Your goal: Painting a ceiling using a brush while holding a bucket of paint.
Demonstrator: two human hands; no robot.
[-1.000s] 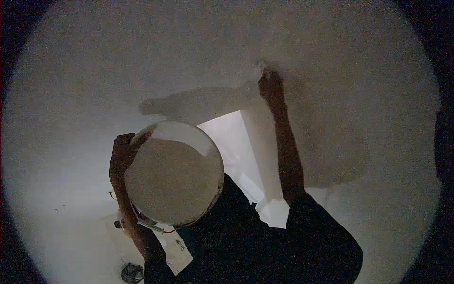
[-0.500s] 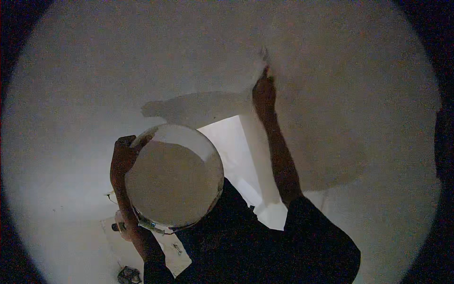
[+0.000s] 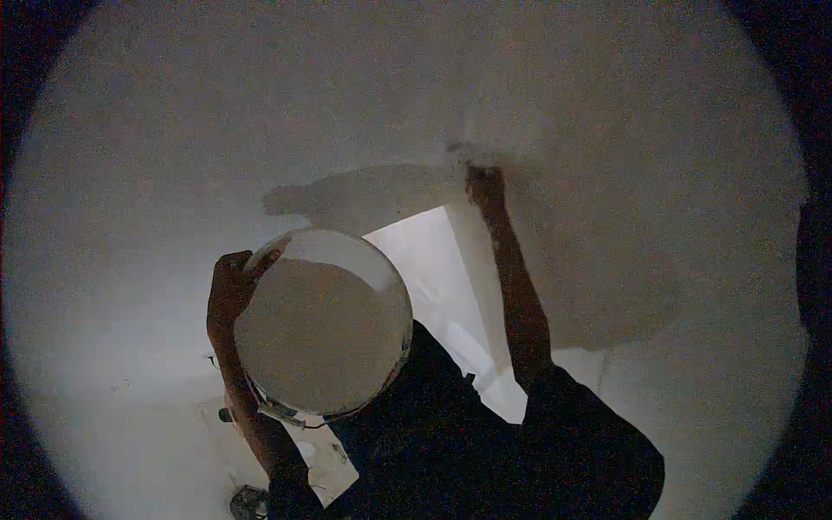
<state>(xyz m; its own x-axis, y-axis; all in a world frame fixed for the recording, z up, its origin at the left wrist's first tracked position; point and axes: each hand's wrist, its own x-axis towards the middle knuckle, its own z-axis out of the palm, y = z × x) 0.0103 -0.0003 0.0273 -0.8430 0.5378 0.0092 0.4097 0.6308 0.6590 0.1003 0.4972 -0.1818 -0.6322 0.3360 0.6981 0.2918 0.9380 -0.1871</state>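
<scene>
A round bucket (image 3: 325,334) with pale, creamy liquid inside is gripped at its upper left rim by my left hand (image 3: 236,286), the fingers reaching over the edge. My right hand (image 3: 485,186) is raised against a pale grey wall (image 3: 607,95), closed on a small, blurred tool that I cannot make out, over a faint smudge. A darker shadow lies across the wall around and left of that hand.
A bright white shape (image 3: 433,260) shows between the bucket and my right forearm. At the lower left, small objects and a dark bundle (image 3: 249,501) lie below, partly hidden by my left arm.
My right hand rose slightly and leaned left, then came lower down the wall, its tool tip moving down and left. My left hand and the bucket have barely moved.
</scene>
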